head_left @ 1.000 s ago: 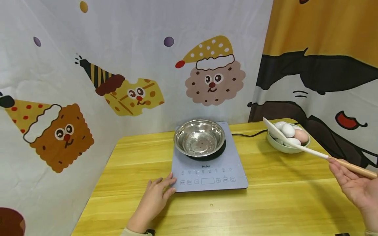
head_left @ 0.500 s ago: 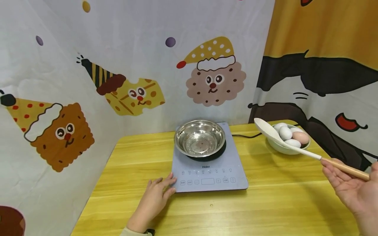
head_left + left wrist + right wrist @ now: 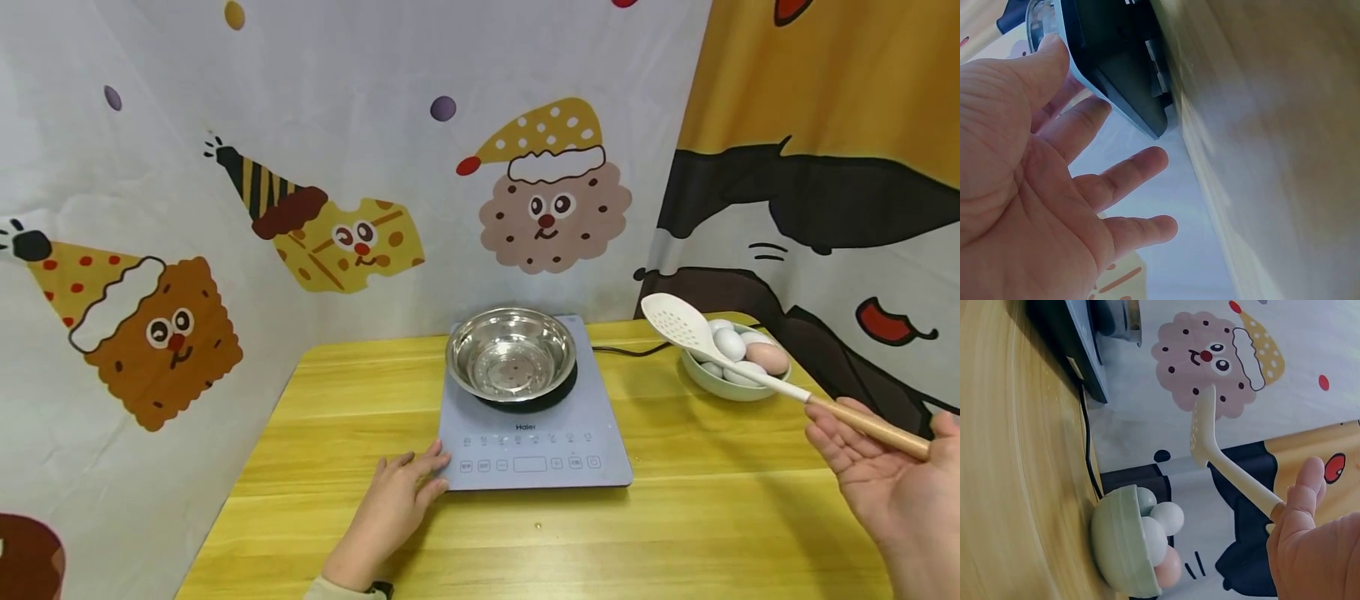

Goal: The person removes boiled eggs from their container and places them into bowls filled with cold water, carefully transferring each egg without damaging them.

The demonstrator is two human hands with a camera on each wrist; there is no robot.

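My left hand [image 3: 393, 504] touches the front left corner of a grey-blue induction cooker [image 3: 525, 450], fingers spread, at its side. From below, the left wrist view shows that hand [image 3: 1054, 169] against the cooker's edge [image 3: 1100, 94]. A shallow steel basin [image 3: 512, 354] stands on the cooker. My right hand [image 3: 892, 483] holds a slotted spoon [image 3: 678, 323] by its wooden handle, palm turned up. The spoon's white head hangs in the air, left of and partly in front of a pale green bowl of eggs [image 3: 723, 383]. In the right wrist view the spoon [image 3: 1204, 428] is above the bowl [image 3: 1116, 544].
The yellow wood-grain table [image 3: 360, 400] bears everything. A black cord [image 3: 633, 352] runs from behind the cooker toward the bowl. Several white eggs [image 3: 729, 343] and a brownish one [image 3: 767, 358] lie in the bowl. A cartoon curtain [image 3: 360, 100] hangs behind and at both sides.
The slotted spoon has shifted left and rolled, so its holes now face the head camera. My right hand moved left with it. My left hand stays at the cooker.
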